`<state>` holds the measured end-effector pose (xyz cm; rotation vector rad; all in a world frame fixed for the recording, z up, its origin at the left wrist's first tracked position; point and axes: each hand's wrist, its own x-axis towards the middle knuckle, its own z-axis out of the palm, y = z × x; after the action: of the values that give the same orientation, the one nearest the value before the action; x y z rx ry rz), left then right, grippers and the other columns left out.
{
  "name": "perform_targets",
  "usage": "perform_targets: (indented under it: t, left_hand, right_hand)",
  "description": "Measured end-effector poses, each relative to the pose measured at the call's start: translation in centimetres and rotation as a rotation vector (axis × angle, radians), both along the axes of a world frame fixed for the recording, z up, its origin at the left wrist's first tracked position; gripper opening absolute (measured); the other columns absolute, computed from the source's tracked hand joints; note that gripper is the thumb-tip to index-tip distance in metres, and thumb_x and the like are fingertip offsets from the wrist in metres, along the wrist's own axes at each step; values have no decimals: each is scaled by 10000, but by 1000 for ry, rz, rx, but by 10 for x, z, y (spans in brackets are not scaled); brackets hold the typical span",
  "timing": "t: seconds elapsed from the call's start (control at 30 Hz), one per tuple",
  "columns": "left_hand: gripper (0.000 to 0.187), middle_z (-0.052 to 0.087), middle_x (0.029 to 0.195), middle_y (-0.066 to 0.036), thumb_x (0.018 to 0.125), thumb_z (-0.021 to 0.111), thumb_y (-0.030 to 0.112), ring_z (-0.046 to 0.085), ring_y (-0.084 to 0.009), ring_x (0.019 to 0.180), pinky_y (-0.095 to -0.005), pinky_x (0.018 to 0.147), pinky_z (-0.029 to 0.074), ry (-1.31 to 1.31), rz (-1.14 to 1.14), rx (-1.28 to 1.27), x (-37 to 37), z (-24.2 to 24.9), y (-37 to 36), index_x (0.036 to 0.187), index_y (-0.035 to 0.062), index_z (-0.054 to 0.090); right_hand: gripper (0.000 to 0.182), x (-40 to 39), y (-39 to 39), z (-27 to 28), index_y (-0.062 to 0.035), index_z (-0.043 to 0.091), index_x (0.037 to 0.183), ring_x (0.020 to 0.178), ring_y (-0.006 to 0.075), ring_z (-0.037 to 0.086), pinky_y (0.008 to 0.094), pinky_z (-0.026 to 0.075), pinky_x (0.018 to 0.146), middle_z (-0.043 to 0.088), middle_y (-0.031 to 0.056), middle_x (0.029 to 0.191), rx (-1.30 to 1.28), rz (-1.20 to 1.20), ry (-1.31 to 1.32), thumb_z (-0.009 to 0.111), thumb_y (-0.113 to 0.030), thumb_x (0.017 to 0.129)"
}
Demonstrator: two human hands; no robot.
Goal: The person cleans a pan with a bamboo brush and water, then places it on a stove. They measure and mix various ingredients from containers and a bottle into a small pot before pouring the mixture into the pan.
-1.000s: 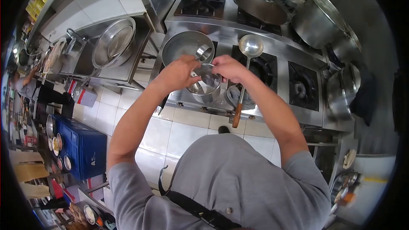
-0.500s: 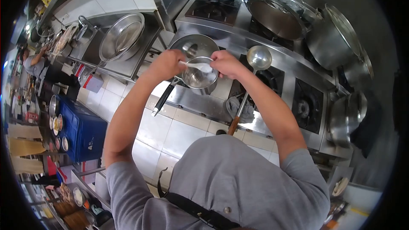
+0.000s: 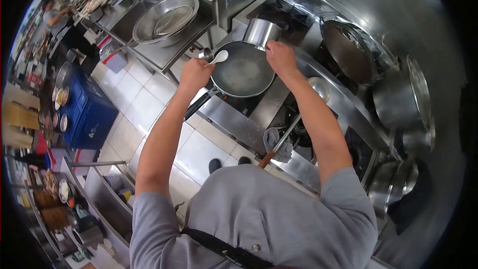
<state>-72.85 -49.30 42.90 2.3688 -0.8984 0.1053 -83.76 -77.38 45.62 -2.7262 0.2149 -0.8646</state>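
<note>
My left hand (image 3: 195, 75) is closed around a white spoon (image 3: 219, 58), whose bowl overlaps the near left rim of the frying pan. A small metal cup (image 3: 205, 54) shows just beyond these fingers; I cannot tell if they hold it too. My right hand (image 3: 280, 59) grips a shiny metal pot (image 3: 261, 32) at its rim. The pot is tilted over the far edge of the pan, its outer wall facing me and its inside hidden. The dark frying pan (image 3: 244, 69) sits on the stove, a pale patch on its bottom and its black handle pointing towards me.
A wooden-handled ladle (image 3: 283, 139) lies across the stove to the right, beside a grey cloth (image 3: 272, 139). A wok (image 3: 348, 52) and large pots (image 3: 401, 92) stand farther right. Left are a sink counter with a metal basin (image 3: 167, 20), a blue box (image 3: 94, 114) and another person (image 3: 62, 22).
The spoon has come out of the pot and moved left. My right hand has tipped the pot and carried it to the pan's far side. The view has turned.
</note>
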Motion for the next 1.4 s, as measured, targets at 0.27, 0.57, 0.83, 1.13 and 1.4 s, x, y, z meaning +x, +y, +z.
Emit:
perform_targets:
  t: [0.27,0.57,0.83,1.13,1.4]
  left_hand:
    - [263,678,834,-245,814,678,263,651,-422,835,-478,806,516,152,150,-6,-25,28,-6,867,11,731]
    - [243,674,822,-246,816,669,245,652,-418,826,-486,792,520,173,144,59,-31,42,-4,850,12,728]
    - [255,668,811,-248,834,633,250,648,-422,824,-492,790,518,173,107,42,-36,31,2,815,10,715]
    - [302,638,712,-234,842,654,302,647,-382,708,-450,670,491,214,-67,-155,-8,12,11,873,11,726]
    - [252,624,725,-18,881,632,192,534,-104,601,-266,541,428,735,-273,-339,53,-19,-10,1000,-8,728]
  right_hand:
    - [38,31,-4,-15,-116,623,748,778,304,650,449,519,704,664,108,770,-303,219,-110,588,-123,762]
    - [54,35,-10,-23,-118,636,743,788,312,646,445,516,713,658,109,757,-305,225,-90,583,-112,745]
    - [77,22,0,-30,-58,612,727,735,372,620,429,507,676,639,174,747,-51,-9,-68,568,-105,769]
    - [107,-65,26,-31,-17,580,793,598,212,643,351,570,524,654,104,764,1388,-144,-322,550,-36,894]
    - [127,-266,173,-66,1,580,789,675,206,648,357,594,512,568,84,738,1519,-592,-616,609,-79,883]
